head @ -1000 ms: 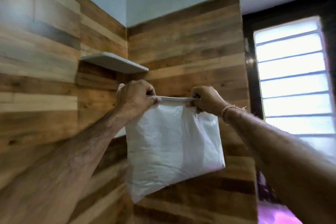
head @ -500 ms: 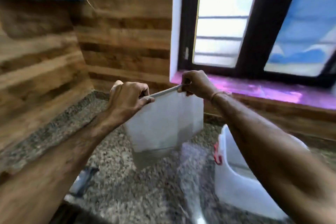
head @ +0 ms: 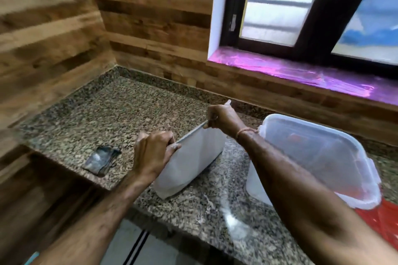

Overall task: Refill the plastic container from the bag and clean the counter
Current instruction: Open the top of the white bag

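A white plastic bag point(head: 193, 161) stands on the speckled granite counter point(head: 120, 114), its bottom touching the surface. My left hand point(head: 153, 153) grips the near end of the bag's top edge. My right hand point(head: 221, 117) pinches the far end of that edge, so the top is stretched between them. To the right sits a clear plastic container point(head: 318, 157) with a lid and side clips, partly behind my right forearm. Something red shows through its wall.
A small dark crumpled wrapper point(head: 101, 160) lies near the counter's left front edge. Red plastic point(head: 383, 221) lies under the container at the right. Wood-panelled walls close the corner. A window with a purple-lit sill point(head: 301, 73) runs behind.
The view has swung down from the wall to the counter. Both hands have lowered the bag from chest height until it rests on the granite, keeping their hold on its top edge.
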